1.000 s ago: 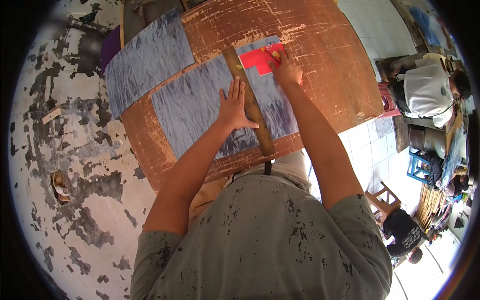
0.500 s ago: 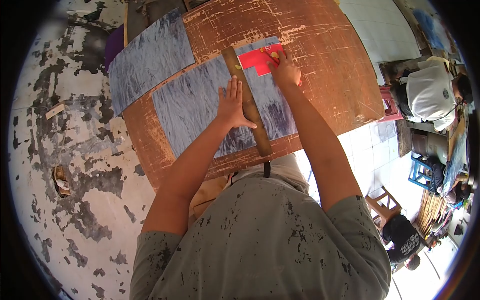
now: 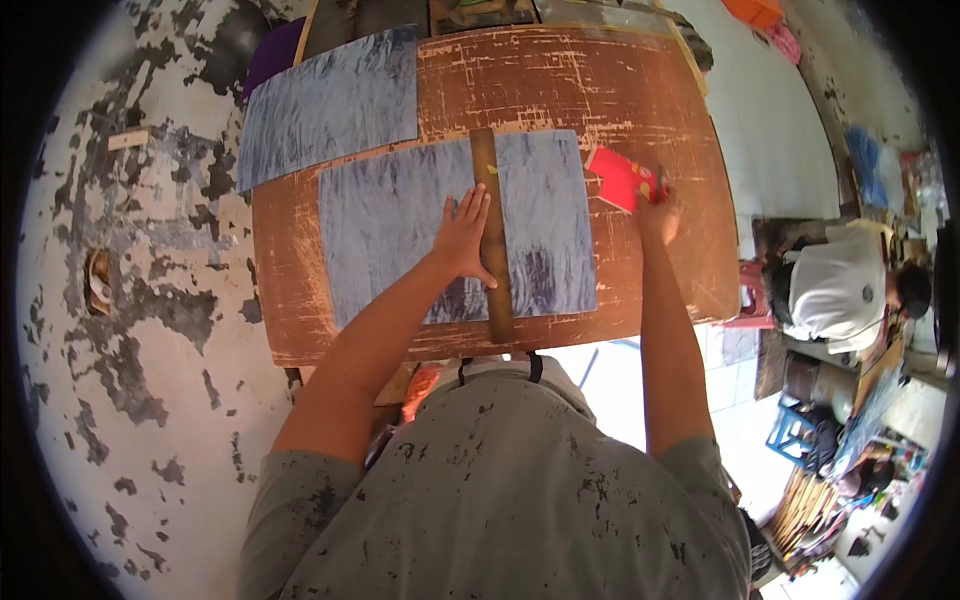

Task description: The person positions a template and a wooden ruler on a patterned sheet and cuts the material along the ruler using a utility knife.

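Observation:
My left hand (image 3: 465, 238) lies with its fingers spread, partly on a long dark ruler-like strip (image 3: 494, 260) and partly on a grey marbled sheet (image 3: 390, 220). The strip crosses the sheet, and the sheet's right part shows beyond it. To the right of the sheet, my right hand (image 3: 657, 215) is closed on a red piece (image 3: 618, 180) with yellow marks. A thin dark item shows at those fingers, too small to make out. A second marbled sheet (image 3: 335, 100) lies at the table's back left.
The worn brown table (image 3: 690, 130) reaches close to my waist. A person in a white shirt (image 3: 838, 288) sits at the right, near a red stool (image 3: 750, 295) and a blue stool (image 3: 792, 432). At the left is a wall (image 3: 170, 370) with peeling paint.
My right hand has moved right with the red piece, taking it off the marbled sheet onto the bare table. My left hand stays on the strip. The camera view has turned and shifted.

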The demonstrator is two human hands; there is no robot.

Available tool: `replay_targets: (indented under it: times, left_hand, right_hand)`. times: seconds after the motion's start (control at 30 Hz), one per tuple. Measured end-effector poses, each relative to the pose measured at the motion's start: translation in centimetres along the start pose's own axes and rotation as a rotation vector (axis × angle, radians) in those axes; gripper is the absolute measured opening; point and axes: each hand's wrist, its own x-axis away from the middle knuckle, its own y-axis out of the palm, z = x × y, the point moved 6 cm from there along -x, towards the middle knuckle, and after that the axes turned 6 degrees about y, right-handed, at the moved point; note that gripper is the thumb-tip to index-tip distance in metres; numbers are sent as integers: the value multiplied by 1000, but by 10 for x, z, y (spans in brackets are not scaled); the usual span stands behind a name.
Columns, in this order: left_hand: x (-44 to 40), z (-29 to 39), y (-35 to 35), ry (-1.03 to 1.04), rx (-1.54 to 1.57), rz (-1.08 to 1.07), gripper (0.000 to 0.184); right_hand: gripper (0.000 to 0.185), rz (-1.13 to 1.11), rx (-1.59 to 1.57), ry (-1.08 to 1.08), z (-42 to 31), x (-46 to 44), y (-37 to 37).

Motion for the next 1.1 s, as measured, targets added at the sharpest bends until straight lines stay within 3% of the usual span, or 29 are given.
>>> replay_targets:
  times: [0.2, 0.3, 0.37, 0.47, 0.63, 0.73, 0.8, 1.1]
  left_hand:
    - [0, 2, 4, 30, 18, 48, 177]
    - [-2, 3, 3, 13, -10, 17, 177]
    - [-2, 4, 2, 2, -12, 22, 177]
    - [-1, 5, 4, -6, -15, 32, 177]
    - [0, 5, -1, -7, -27, 6, 176]
    - [1, 6, -3, -13, -11, 10, 176]
    - [1, 7, -6, -17, -20, -31, 176]
    - [0, 8, -6, -18, -32, -45, 174]
  right_hand:
    - [56, 15, -19, 19, 76, -6, -52]
    - [45, -19, -71, -106, 108, -11, -60]
    - [31, -416, -596, 87, 102, 5, -66]
    - [24, -565, -802, 129, 86, 36, -92]
    - [22, -808, -541, 149, 56, 109, -76]
    - [23, -814, -385, -25, 43, 145, -36]
    - [25, -569, -346, -366, 29, 160, -28]
    - [44, -348, -99, -355, -11, 199, -54]
